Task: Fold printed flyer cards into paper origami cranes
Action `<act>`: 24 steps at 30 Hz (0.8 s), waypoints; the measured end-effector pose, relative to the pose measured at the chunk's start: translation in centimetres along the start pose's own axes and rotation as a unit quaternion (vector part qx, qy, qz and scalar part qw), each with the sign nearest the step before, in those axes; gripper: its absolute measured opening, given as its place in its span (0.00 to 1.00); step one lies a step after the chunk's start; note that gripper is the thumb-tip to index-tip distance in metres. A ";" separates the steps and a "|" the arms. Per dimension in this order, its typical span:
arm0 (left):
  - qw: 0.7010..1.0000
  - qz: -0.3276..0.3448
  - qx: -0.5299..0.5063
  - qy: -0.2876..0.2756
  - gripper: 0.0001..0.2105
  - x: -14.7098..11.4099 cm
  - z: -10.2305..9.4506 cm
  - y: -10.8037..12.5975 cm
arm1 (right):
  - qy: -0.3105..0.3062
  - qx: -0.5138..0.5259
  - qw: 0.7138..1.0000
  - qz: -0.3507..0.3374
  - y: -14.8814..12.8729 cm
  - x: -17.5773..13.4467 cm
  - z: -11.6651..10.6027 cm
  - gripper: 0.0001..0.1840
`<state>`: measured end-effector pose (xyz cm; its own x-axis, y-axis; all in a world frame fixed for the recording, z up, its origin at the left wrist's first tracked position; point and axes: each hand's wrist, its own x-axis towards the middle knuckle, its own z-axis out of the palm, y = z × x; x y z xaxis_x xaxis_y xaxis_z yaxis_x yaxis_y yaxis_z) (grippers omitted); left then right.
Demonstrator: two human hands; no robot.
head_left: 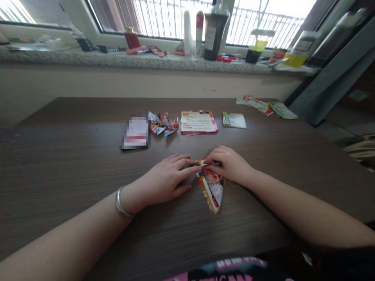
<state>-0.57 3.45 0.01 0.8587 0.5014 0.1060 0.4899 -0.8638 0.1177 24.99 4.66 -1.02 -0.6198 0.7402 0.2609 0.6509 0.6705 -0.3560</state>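
A folded piece of printed paper [215,187], orange-edged with a food-like picture, lies on the brown table [88,171] in front of me. My left hand [171,175] rests palm down at its left, fingers stretched out, with the fingertips touching the paper's upper left corner. My right hand [228,164] pinches the upper part of the paper between thumb and fingers. Part of the paper is hidden beneath the right hand. Beyond my hands sits a cluster of folded paper pieces [164,124].
At the table's far side lie a blurred-out phone-like rectangle [136,132], a stack of printed sheets [198,121], a smaller green-white stack [234,120] and loose strips [259,105]. Bottles and a dark lidded cup [215,35] crowd the stone windowsill [164,62].
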 end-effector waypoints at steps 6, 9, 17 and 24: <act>0.999 -0.032 0.030 0.003 0.25 0.1 0.5 0.9 | 0.058 -0.035 0.997 0.031 -0.5 0.1 0.3 0.04; 0.998 -0.042 0.036 0.003 0.25 0.1 0.7 1.2 | 0.067 -0.041 0.997 0.005 -0.5 -0.2 -0.3 0.04; 0.997 -0.059 0.051 0.019 0.24 0.0 0.7 1.4 | -0.044 -0.054 0.989 -0.130 0.4 -1.2 -2.3 0.16; 0.997 -0.055 0.049 0.031 0.27 -0.1 0.7 1.3 | -0.085 -0.100 0.983 -0.125 0.7 -1.4 -2.4 0.23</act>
<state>0.15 2.23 -0.57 0.7900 0.5923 0.1585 0.5949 -0.8030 0.0357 27.36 4.27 0.54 -0.8249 0.5425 0.1588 0.5310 0.8400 -0.1112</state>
